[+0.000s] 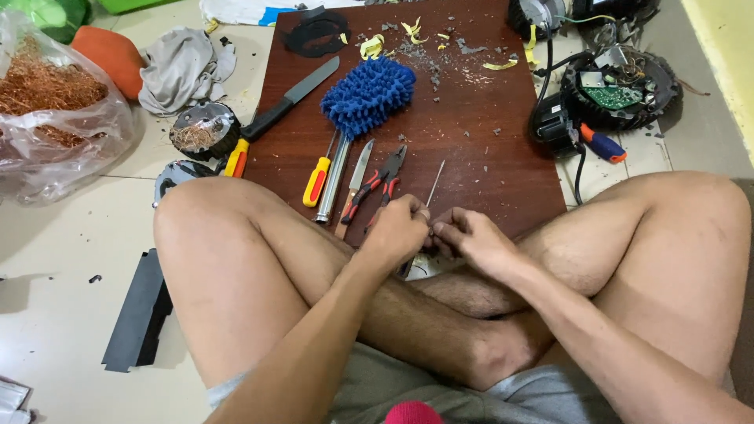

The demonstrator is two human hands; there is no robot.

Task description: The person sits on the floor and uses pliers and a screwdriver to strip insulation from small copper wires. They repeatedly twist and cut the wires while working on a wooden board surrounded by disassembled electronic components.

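Note:
I sit cross-legged on the floor behind a dark brown wooden board (487, 157). My left hand (399, 229) and my right hand (471, 238) meet at the board's near edge, fingers pinched together on something small that the fingers hide. A thin metal rod (435, 182) lies on the board just beyond my hands. Left of it lie red-handled pliers (382, 180), a small knife (356, 182), a metal tube (333, 182) and a screwdriver with a red and yellow handle (317, 180).
A blue fluffy duster head (367, 94) and a large black-handled knife (289, 100) lie farther back on the board. An opened round motor with a green circuit board (616, 88) sits at the right. At the left are a plastic bag of copper wire (51, 102), a grey cloth (182, 67) and a copper-wound coil (203, 130).

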